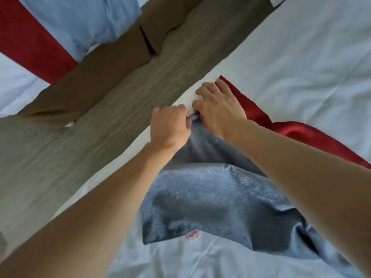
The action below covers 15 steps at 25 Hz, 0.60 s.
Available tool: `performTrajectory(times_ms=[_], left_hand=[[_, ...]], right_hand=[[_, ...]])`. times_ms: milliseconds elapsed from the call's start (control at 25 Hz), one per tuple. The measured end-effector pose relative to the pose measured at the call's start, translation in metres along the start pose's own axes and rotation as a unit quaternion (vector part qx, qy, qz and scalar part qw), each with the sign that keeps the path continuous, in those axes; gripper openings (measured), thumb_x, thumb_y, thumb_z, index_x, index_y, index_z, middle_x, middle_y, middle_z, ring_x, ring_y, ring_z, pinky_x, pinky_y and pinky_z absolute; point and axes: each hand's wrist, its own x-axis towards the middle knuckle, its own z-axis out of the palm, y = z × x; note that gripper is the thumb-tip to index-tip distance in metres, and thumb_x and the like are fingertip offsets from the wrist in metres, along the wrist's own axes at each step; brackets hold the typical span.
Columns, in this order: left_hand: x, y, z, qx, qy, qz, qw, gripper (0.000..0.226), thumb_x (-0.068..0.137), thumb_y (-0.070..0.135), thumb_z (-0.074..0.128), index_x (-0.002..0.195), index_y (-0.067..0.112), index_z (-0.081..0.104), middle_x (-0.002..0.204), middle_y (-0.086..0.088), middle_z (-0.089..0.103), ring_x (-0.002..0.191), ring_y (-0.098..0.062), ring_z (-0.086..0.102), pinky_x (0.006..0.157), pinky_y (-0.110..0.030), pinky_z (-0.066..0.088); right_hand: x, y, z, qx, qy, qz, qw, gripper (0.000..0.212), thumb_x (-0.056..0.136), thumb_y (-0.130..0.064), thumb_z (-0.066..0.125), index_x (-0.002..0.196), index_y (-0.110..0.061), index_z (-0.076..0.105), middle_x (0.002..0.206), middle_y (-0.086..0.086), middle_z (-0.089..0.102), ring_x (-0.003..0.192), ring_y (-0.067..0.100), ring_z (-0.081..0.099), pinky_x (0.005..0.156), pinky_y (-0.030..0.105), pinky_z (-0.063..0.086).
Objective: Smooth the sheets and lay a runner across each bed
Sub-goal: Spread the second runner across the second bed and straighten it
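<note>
A runner with a grey-blue velvety side [210, 197] and a red satin side [297, 133] lies rumpled on the white sheet [301, 67] of the near bed. My left hand [170, 127] is closed on the runner's grey-blue corner at the bed's edge. Right beside it, my right hand [218, 109] pinches the same edge, its fingers spread over the red side. A small red-and-white label [193, 236] shows under the runner's lower edge. On the other bed at the upper left, a red runner [30, 41] lies flat across the sheet.
A strip of grey carpet [120, 109] runs between the two beds. The far bed has a brown base [96, 77] and a light blue pillow or cover [84, 23] on top.
</note>
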Motion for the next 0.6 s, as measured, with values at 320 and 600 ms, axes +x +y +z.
performTrajectory(times_ms=[320, 600], left_hand=[[0.037, -0.048, -0.049, -0.030, -0.105, -0.089, 0.990, 0.037, 0.083, 0.056, 0.059, 0.082, 0.019, 0.064, 0.076, 0.001, 0.065, 0.077, -0.026, 0.063, 0.057, -0.031, 0.045], [-0.054, -0.059, -0.022, -0.136, -0.208, -0.179, 0.952, 0.028, 0.079, 0.041, 0.061, 0.070, 0.017, 0.051, 0.064, 0.003, 0.058, 0.065, -0.022, 0.058, 0.050, -0.029, 0.032]], right_hand=[[0.072, -0.002, -0.024, 0.070, 0.013, -0.039, 0.997, 0.031, 0.094, -0.029, 0.054, 0.124, -0.020, 0.056, 0.119, 0.005, 0.060, 0.111, 0.028, 0.055, 0.101, 0.043, 0.038], [0.065, -0.032, -0.004, 0.087, -0.032, -0.116, 0.989, 0.042, 0.093, -0.021, 0.049, 0.134, -0.031, 0.055, 0.136, 0.002, 0.053, 0.128, 0.027, 0.045, 0.115, 0.043, 0.025]])
